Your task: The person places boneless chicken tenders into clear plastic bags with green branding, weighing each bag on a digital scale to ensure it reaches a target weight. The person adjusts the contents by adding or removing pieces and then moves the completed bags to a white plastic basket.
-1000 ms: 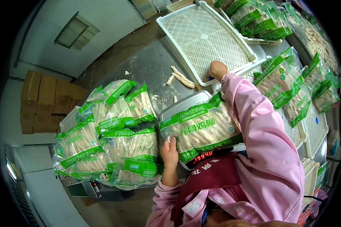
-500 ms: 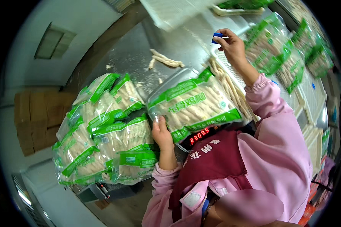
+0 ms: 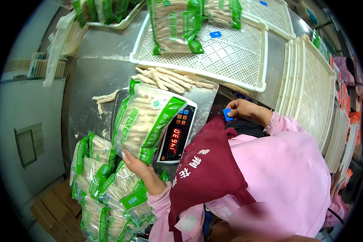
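Observation:
My left hand [image 3: 136,163] grips one end of a clear and green plastic bag [image 3: 141,119] filled with pale, floury sticks. The bag lies tilted over a digital scale [image 3: 177,135], whose keys and lit red display show beside it. Whether the scale bears its full weight, I cannot tell. In front of my dark red apron, my right hand [image 3: 246,111] pinches a small flat blue plastic clip [image 3: 228,115] between thumb and fingers. Loose pale sticks [image 3: 165,78] lie just beyond the scale, and a few more [image 3: 105,101] rest to its left.
Several filled bags [image 3: 121,189] are piled at the near left. Across the table, a white mesh tray [image 3: 234,60] bears filled bags [image 3: 175,26] and a blue clip [image 3: 215,34]. Stacked white trays [image 3: 310,88] stand at the right. Cardboard boxes [image 3: 52,209] sit at lower left.
My right hand has come back from the far trays toward my apron, still pinching the blue clip. The view has turned, and the bag in my left hand now appears steeper, with the scale showing more.

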{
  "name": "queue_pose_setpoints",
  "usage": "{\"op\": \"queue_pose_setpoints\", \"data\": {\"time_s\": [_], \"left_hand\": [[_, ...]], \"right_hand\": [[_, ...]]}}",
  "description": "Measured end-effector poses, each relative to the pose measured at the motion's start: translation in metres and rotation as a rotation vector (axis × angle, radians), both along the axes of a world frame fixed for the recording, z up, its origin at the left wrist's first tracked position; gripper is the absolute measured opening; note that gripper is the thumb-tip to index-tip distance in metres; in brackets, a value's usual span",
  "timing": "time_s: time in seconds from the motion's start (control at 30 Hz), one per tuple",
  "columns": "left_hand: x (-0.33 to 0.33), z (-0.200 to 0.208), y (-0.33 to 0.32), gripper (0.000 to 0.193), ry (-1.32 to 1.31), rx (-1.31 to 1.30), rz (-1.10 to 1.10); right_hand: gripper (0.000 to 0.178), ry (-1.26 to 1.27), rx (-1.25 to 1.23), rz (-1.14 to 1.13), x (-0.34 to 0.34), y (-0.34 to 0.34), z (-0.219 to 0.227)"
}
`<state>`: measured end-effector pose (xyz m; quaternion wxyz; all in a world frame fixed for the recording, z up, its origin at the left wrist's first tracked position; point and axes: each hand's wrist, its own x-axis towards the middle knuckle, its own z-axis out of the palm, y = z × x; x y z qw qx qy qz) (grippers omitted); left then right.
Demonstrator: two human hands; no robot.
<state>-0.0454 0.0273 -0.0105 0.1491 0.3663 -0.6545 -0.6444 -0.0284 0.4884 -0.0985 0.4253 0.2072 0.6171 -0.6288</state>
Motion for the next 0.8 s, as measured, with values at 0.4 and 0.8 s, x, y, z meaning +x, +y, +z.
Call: {"op": "queue_pose_setpoints", "data": {"time_s": [0.4, 0.8], "left_hand": [[0.007, -0.003, 0.0, 0.04, 0.079, 0.032, -0.044], [0.011, 0.006, -0.019, 0.042, 0.038, 0.043, -0.06]], "right_hand": [[0.027, -0.114, 0.429, -0.882, 0.064, 0.073, -0.26], [0.051, -0.388, 0.346, 0.101, 0.027, 0.062, -0.165]]}}
